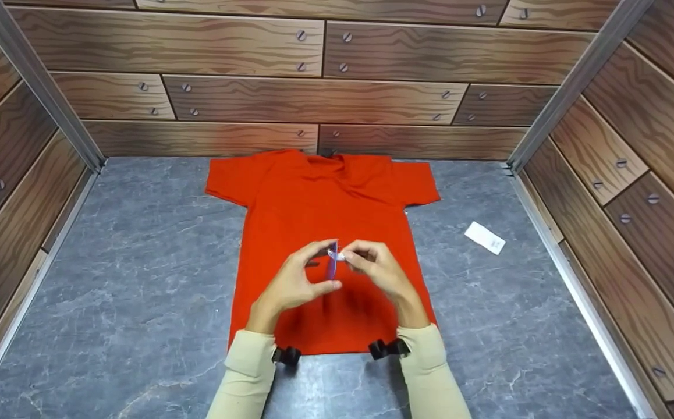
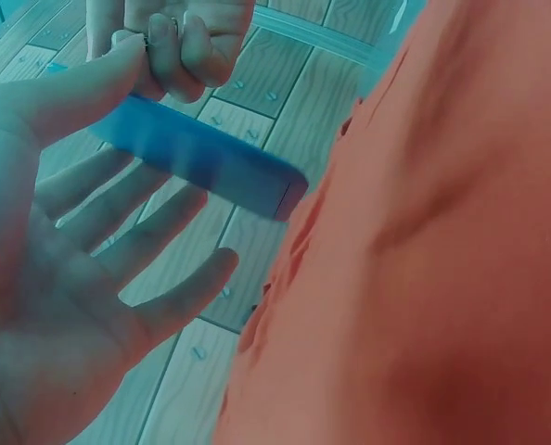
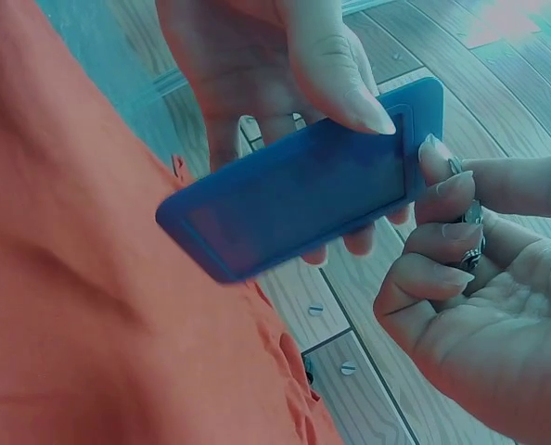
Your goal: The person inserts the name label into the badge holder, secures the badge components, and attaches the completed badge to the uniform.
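A flat blue-violet badge holder [image 1: 332, 266] with rounded corners is held up over a red T-shirt [image 1: 325, 203]. My left hand [image 1: 293, 282] holds it, thumb on one face and fingers behind. Its framed window faces the right wrist camera, where the badge holder [image 3: 294, 199] looks tilted. At its edge my right hand [image 1: 383, 270] pinches a small metal clip [image 3: 472, 222] with curled fingers, which partly hide it. In the head view the badge holder is seen nearly edge-on, a whitish bit between the hands.
The T-shirt lies spread on a grey marbled surface [image 1: 156, 279], collar toward the back wall [image 1: 244, 99]. To its right lies a white card [image 1: 485, 237]. Wood-patterned panels [image 1: 622, 174] with metal edge strips stand on the sides.
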Demonstrator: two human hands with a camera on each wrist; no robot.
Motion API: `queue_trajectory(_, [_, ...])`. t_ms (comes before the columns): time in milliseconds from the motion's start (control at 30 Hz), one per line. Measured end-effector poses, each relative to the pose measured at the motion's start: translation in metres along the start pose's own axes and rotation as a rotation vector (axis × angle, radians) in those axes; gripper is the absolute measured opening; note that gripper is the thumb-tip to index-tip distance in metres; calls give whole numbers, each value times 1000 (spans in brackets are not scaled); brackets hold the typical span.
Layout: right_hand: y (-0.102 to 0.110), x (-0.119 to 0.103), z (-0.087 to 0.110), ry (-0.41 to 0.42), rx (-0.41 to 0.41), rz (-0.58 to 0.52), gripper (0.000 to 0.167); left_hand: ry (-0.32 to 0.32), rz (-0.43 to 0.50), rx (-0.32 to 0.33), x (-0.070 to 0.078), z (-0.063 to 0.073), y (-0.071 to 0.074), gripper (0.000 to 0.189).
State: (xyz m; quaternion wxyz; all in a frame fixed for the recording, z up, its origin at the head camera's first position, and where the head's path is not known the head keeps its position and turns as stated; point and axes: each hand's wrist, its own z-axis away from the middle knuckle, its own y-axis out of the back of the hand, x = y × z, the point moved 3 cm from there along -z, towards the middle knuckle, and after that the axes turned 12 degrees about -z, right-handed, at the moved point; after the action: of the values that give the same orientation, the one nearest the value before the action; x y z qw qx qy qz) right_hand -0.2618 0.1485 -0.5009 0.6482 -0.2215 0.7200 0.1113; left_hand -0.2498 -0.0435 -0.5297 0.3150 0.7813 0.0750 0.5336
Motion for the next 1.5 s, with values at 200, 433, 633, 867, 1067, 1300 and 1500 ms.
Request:
queue_trajectory(200, [2, 1, 0, -2, 0, 29, 26, -1, 39, 18, 0, 0, 1, 75])
queue_trajectory(433, [5, 2, 0, 18, -19, 123, 25, -4, 35, 28, 0, 0, 2, 73])
queue_trajectory(633, [10, 1, 1, 12, -3, 176, 20, 7, -1, 47, -1, 1, 3, 74])
queue_trajectory(867, [13, -2, 3, -4, 12, 213, 19, 3, -15, 38, 0, 0, 3, 75])
queue_trajectory(1067, [14, -4, 4, -11, 16, 267, 17, -8, -85, 59, 0, 1, 5, 75])
queue_trajectory(1300, [19, -5, 6, -42, 60, 332, 14, 34, -139, 75, -3, 1, 6, 75])
queue_trajectory(1500, [22, -6, 7, -52, 87, 393, 14, 30, -161, 120, -4, 2, 8, 73])
